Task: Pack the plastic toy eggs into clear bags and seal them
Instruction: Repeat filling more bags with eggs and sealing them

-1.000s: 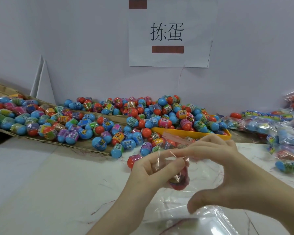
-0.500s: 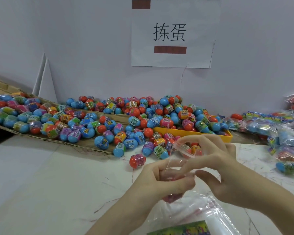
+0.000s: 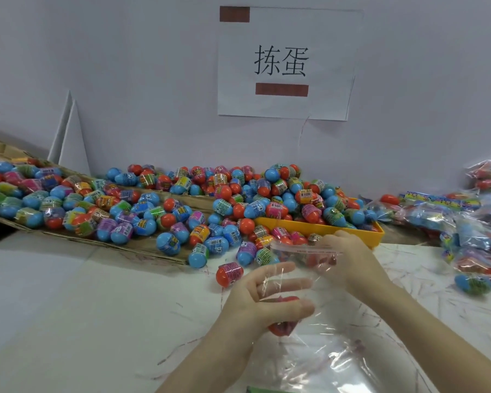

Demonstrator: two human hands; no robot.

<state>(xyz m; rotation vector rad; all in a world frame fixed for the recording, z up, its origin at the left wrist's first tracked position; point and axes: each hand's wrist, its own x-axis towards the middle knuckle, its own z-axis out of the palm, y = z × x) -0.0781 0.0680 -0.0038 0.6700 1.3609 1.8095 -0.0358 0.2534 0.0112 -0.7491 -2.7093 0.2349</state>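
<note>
A: Looking closest first, a clear bag (image 3: 321,321) is draped over the left hand (image 3: 262,304), fingers loosely spread, with a red egg (image 3: 282,327) tucked under the thumb.

B: Yep, and its top edge is pinched by the right hand (image 3: 349,262). Beyond those fingertips, the egg pile (image 3: 238,205) and orange tray (image 3: 323,229) are seen.

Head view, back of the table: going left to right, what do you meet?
Flattened cardboard with eggs on it → loose egg pile → yellow tray → heap of filled bags.
</note>
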